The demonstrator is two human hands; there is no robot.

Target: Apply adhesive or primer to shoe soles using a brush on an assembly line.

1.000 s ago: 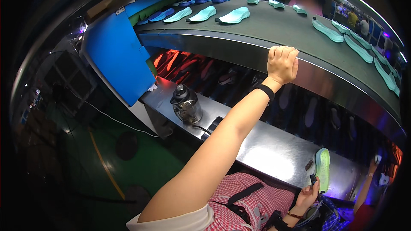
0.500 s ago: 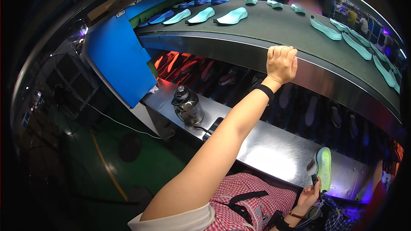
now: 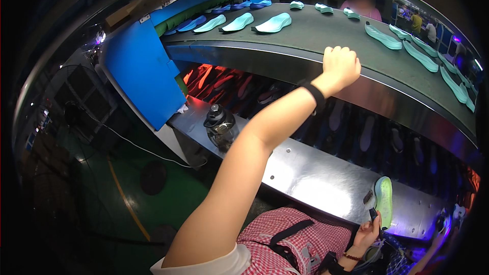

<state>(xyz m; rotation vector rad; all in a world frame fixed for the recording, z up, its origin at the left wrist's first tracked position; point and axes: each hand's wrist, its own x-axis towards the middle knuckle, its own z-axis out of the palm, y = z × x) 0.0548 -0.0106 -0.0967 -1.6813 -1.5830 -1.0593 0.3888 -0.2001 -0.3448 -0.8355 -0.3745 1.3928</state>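
My left arm stretches forward to the edge of the upper conveyor. My left hand is curled into a fist at that edge, back of the hand showing, with nothing sticking out of it. Low at the right, my right hand is closed round the black handle of a small brush with dark brown bristles. Right beside the brush, a lime-green shoe sole lies on the steel ledge. Whether my right fingers touch the sole, I cannot tell.
Several mint-green and blue soles, one mint sole among them, lie on the dark conveyor belt. Dim soles show on a lower level under red light. A dark jug stands on the ledge beside the blue machine housing. Other people are beyond.
My left fist has shifted slightly right, while its elbow has swung left. The belt's soles sit slightly further left. At the lower right, another person's arm has moved. My right hand stays nearly still.
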